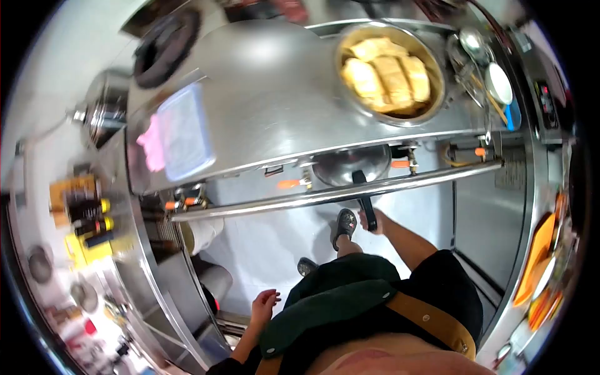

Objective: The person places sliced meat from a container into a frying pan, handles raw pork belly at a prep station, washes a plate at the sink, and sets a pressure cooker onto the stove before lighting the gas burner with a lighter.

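My right hand (374,222) is closed round the black handle (366,203) of a metal pan (352,165). The pan hangs below the counter's front edge, partly hidden by the counter and crossed by the steel rail (312,197). My left hand (267,303) hangs low beside the green apron (331,306), fingers somewhat curled but apart, with nothing in it. On the counter above the pan stands a round metal bowl (442,94) with several pale yellow blocks (390,75) in it.
The steel counter (269,106) holds a clear lidded container (186,131), a pink cloth (151,144), and a white bowl (499,84) with ladles at the right. Orange-handled valves (289,184) sit under its edge. Shelving with orange items (537,256) stands at right.
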Available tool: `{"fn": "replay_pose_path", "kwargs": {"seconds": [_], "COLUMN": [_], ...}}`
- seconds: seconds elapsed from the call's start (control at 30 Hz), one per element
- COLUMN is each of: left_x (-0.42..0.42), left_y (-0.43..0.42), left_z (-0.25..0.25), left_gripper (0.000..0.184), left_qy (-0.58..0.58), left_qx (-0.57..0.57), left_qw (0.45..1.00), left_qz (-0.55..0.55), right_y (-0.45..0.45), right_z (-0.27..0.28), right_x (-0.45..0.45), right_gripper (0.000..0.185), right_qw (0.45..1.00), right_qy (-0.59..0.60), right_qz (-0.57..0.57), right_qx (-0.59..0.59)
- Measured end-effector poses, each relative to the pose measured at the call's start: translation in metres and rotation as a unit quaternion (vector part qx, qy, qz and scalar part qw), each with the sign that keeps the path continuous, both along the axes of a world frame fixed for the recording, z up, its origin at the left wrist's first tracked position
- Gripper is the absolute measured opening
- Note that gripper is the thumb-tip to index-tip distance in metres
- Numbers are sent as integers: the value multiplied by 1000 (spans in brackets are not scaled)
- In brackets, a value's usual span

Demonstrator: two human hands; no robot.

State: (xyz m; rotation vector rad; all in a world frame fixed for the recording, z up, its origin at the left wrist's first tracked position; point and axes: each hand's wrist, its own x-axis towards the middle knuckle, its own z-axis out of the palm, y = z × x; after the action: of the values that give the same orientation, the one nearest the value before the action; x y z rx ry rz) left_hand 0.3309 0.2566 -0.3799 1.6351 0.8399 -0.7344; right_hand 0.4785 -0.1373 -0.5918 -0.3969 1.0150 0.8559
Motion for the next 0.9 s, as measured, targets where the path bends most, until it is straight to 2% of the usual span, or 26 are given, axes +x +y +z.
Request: {"fn": "replay_pose_path", "kwargs": {"seconds": [0.03,0.07,0.1,0.13,0.17,0.2,0.23,0.3,0.33,0.37,0.43,0.5,0.6,0.8,0.83,0.87,0.9], "left_x": [-11,-19,-28,-34,-41,-55,-57,-71,-94,-106,-107,-104,-106,-100,-94,-87,-76], "left_y": [4,8,12,13,14,22,22,25,31,32,24,34,60,113,117,121,126], "left_z": [-2,-1,2,3,5,-9,-10,-31,-64,-85,-63,-37,4,117,131,111,91], "left_gripper": [22,22,21,21,21,23,25,26,26,28,46,50,57,69,71,61,51], "left_qy": [-19,-20,-17,-11,-3,3,29,99,96,136,163,110,-21,-257,-289,-276,-260], "left_qx": [-12,-20,-28,-45,-62,-96,-142,-244,-357,-382,-500,-568,-595,-528,-509,-513,-516], "left_qw": [999,998,996,991,984,977,961,908,863,858,803,776,769,795,800,786,767], "left_qz": [30,56,80,124,165,189,234,326,344,315,280,251,232,152,132,208,281], "right_y": [2,12,27,48,64,80,98,132,150,164,212,250,305,372,372,372,373], "right_z": [-17,-13,1,25,45,50,56,70,67,73,144,170,226,353,368,370,384], "right_x": [-19,-39,-54,-63,-70,-83,-98,-120,-138,-145,-141,-145,-143,-125,-120,-116,-109], "right_gripper": [26,24,21,19,19,19,19,14,13,15,15,17,17,17,18,18,19], "right_qw": [996,994,994,996,989,981,971,947,943,920,878,854,812,765,769,742,753], "right_qy": [13,-43,-43,50,84,122,161,133,69,87,53,46,-8,-141,-195,-286,-286], "right_qz": [28,62,76,66,123,145,165,279,319,374,475,517,581,627,603,595,580], "right_qx": [80,82,69,23,3,30,56,90,68,79,0,50,57,40,79,113,121]}}
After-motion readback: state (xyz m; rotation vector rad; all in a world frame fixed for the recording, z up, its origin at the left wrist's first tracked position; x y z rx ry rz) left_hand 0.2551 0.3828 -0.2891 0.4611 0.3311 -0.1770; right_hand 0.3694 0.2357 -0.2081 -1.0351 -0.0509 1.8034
